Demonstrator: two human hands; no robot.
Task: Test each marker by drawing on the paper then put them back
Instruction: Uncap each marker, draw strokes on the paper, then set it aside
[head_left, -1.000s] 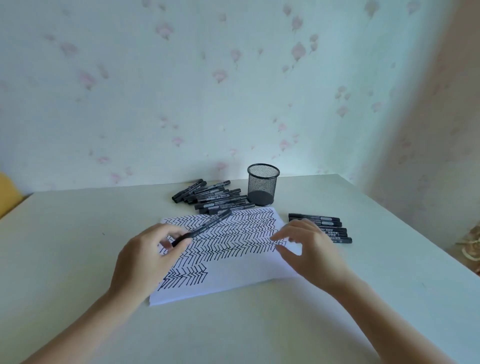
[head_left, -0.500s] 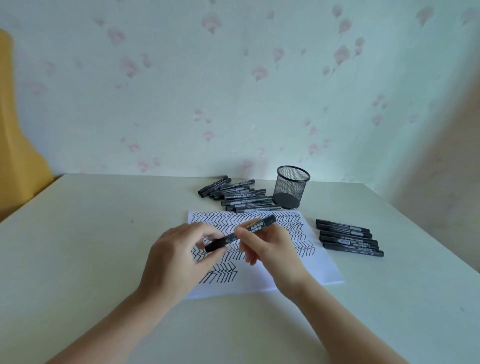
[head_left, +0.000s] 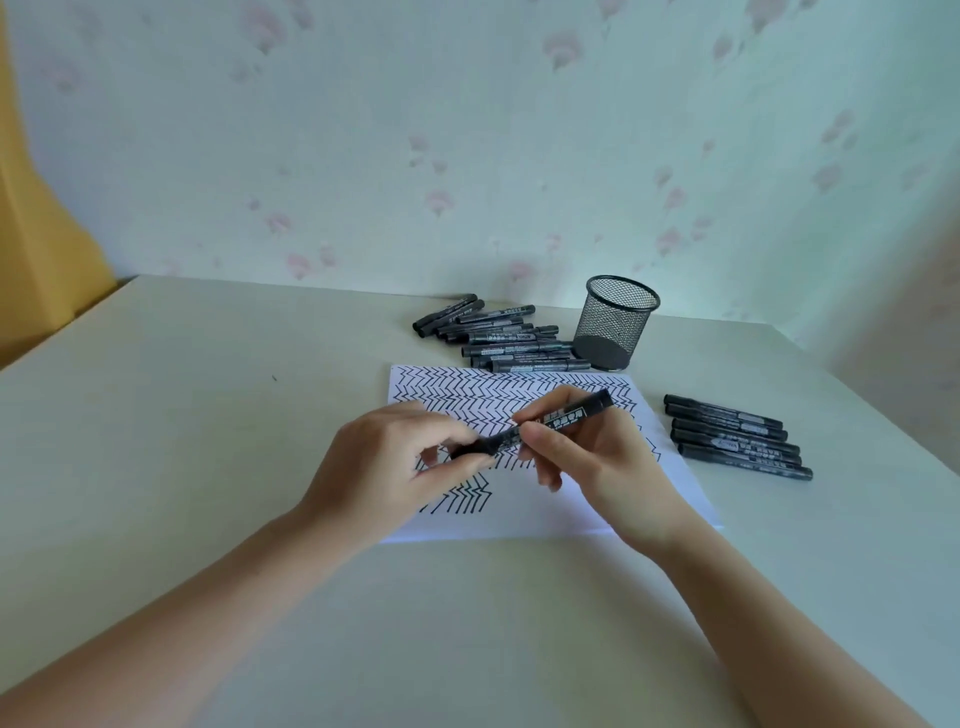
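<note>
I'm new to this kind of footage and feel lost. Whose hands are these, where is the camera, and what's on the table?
No machine here: a person wears a camera on the head, looking down at their own hands. The left hand and right hand together hold one black marker above a paper covered in zigzag lines. On the table lie a pile of markers, a mesh cup and a neat row of markers.
</note>
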